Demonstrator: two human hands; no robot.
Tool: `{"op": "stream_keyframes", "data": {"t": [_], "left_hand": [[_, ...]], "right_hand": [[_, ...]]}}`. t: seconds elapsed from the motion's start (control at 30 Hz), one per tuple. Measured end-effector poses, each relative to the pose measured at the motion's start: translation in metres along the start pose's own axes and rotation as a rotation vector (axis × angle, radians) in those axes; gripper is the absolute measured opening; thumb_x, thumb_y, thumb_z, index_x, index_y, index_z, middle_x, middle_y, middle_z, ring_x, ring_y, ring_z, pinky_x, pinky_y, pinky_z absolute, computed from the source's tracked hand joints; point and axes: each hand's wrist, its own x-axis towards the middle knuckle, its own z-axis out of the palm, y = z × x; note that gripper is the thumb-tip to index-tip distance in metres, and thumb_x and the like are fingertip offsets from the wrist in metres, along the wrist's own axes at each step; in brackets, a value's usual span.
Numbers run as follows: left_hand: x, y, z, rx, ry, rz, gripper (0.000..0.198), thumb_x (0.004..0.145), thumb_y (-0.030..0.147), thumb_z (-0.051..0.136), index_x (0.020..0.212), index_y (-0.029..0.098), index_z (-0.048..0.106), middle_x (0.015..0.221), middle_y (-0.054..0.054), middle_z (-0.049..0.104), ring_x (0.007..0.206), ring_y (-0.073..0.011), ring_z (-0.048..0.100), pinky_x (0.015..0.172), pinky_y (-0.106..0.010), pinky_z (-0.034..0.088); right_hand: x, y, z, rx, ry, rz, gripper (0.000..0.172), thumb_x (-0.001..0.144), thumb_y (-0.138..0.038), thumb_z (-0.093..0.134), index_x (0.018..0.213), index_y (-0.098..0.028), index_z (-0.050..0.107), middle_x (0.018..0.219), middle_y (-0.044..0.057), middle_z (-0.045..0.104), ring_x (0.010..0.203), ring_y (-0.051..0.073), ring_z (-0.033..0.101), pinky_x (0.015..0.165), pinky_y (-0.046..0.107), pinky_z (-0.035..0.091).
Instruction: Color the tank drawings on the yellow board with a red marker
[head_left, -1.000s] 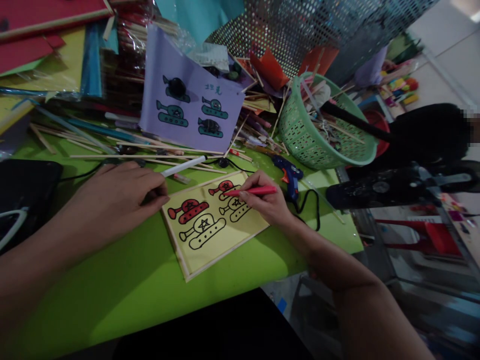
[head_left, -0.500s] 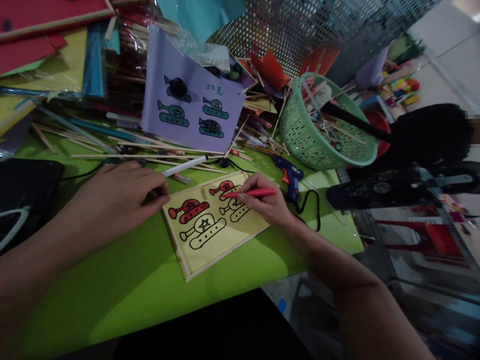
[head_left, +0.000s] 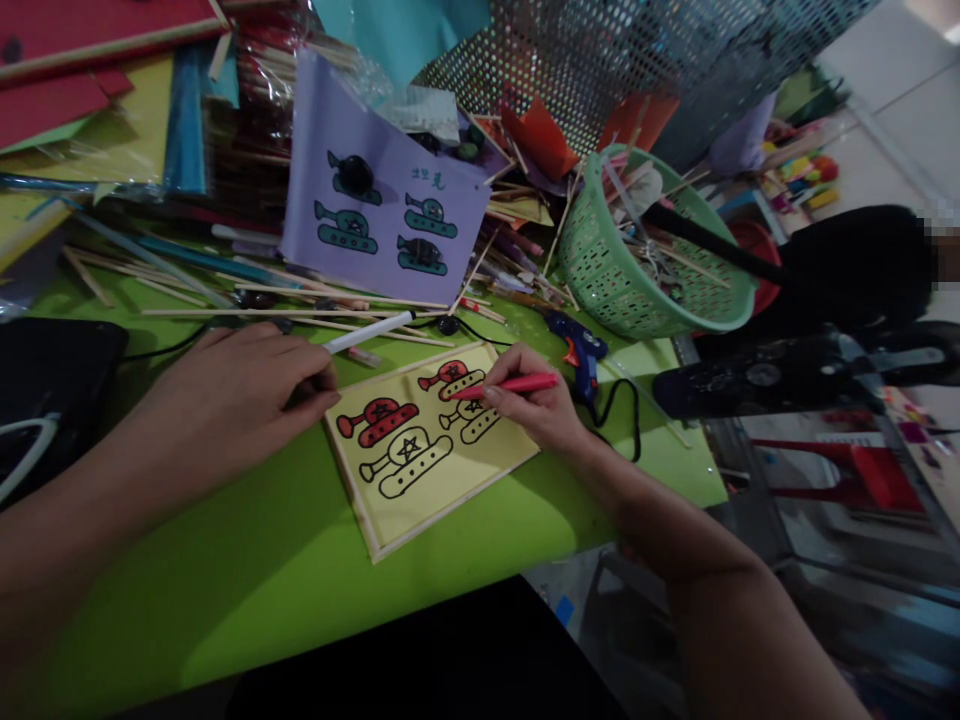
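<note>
While one yellow board of four tanks is lying on the green table, one red marker is being clamped upon it by the right hand, and one white pen is being pinched beside it by the left hand.

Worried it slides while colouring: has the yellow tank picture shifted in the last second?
No. The yellow tank picture lies where it was, same gap from the blue glue gun.
</note>
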Motion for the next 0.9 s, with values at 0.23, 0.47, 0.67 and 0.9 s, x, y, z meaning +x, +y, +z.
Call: {"op": "stream_keyframes", "data": {"t": [0.23, 0.47, 0.67, 0.9], "left_hand": [[-0.0003, 0.0013, 0.0018, 0.008, 0.015, -0.013, 0.023, 0.1, 0.041, 0.055, 0.084, 0.032, 0.069, 0.084, -0.004, 0.078, 0.096, -0.0339, 0.069, 0.082, -0.047, 0.042], [0.0001, 0.0002, 0.0024, -0.011, 0.015, -0.018, 0.023, 0.099, 0.043, 0.056, 0.083, 0.032, 0.069, 0.084, -0.004, 0.078, 0.095, -0.0341, 0.068, 0.082, -0.047, 0.041], [-0.0009, -0.0003, 0.0017, -0.027, 0.024, -0.016, 0.025, 0.099, 0.043, 0.053, 0.084, 0.032, 0.07, 0.083, -0.004, 0.077, 0.094, -0.0337, 0.068, 0.082, -0.047, 0.04], [-0.0011, -0.0004, 0.0024, -0.025, 0.026, -0.008, 0.023, 0.098, 0.043, 0.054, 0.085, 0.033, 0.07, 0.083, -0.004, 0.077, 0.092, -0.0336, 0.066, 0.082, -0.046, 0.039]], "right_hand": [[0.001, 0.0, 0.0012, -0.007, 0.056, 0.001, 0.03, 0.1, -0.051, 0.091, 0.097, -0.026, 0.074, 0.082, -0.002, 0.069, 0.071, 0.017, 0.062, 0.066, 0.034, 0.047], [0.0017, -0.0004, 0.0024, -0.056, 0.051, 0.03, 0.035, 0.099, -0.056, 0.09, 0.095, -0.026, 0.072, 0.085, 0.0, 0.069, 0.075, 0.018, 0.064, 0.068, 0.035, 0.049], [0.0024, 0.0, 0.0019, -0.057, 0.035, 0.012, 0.031, 0.1, -0.05, 0.09, 0.096, -0.025, 0.072, 0.088, 0.0, 0.071, 0.076, 0.017, 0.064, 0.068, 0.033, 0.049], [0.0032, -0.0043, 0.0031, -0.073, 0.013, 0.016, 0.037, 0.1, -0.056, 0.091, 0.095, -0.025, 0.072, 0.087, 0.0, 0.069, 0.075, 0.017, 0.063, 0.067, 0.033, 0.05]]}}
